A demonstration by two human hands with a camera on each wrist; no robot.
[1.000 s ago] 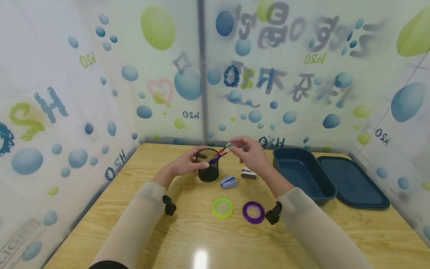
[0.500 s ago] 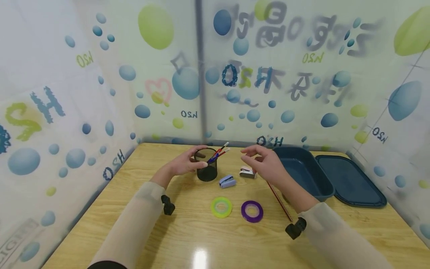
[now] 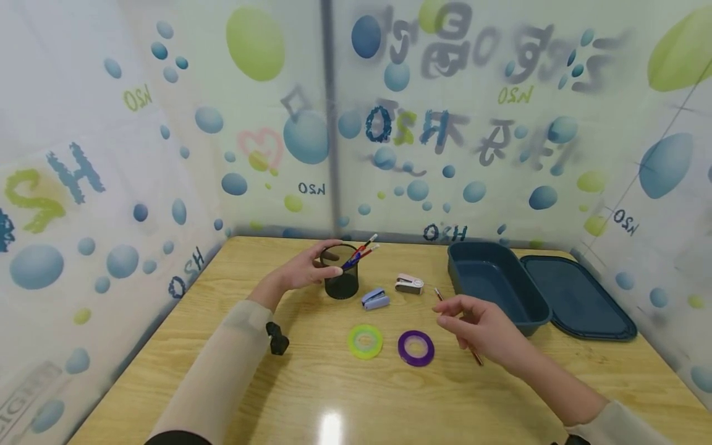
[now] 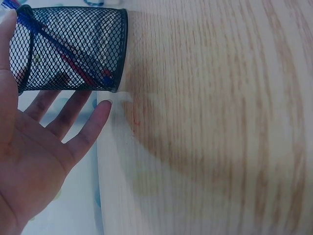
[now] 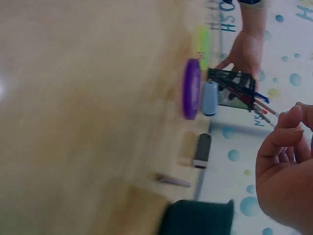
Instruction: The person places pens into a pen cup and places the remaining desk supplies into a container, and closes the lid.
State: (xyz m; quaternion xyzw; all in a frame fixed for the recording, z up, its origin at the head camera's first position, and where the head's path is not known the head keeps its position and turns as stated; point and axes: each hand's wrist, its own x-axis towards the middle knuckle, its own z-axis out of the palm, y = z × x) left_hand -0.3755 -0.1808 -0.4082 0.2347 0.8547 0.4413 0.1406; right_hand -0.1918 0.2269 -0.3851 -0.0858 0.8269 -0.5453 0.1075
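Note:
My left hand (image 3: 303, 269) grips a black mesh pen holder (image 3: 342, 286), its thumb at the near rim and its other fingers around the far side. Pens and pencils (image 3: 363, 252) with red and blue barrels lean out of the holder toward the right. My right hand (image 3: 484, 327), fingers loosely curled and holding nothing, hovers over a slim reddish pencil (image 3: 439, 294) on the table. The hand covers the middle of that pencil. In the right wrist view, thumb and index finger stand close together with nothing between them.
A lavender stapler (image 3: 376, 299) and a white-and-grey stapler (image 3: 409, 284) lie between the hands. Nearer are a yellow-green tape roll (image 3: 365, 353) and a purple tape roll (image 3: 403, 355). A dark blue bin (image 3: 544, 307) stands at right, its lid (image 3: 584, 296) beside it.
My right hand has left the pencils at the pen holder and moved right and nearer, over the pencil on the table. The left hand stays on the holder.

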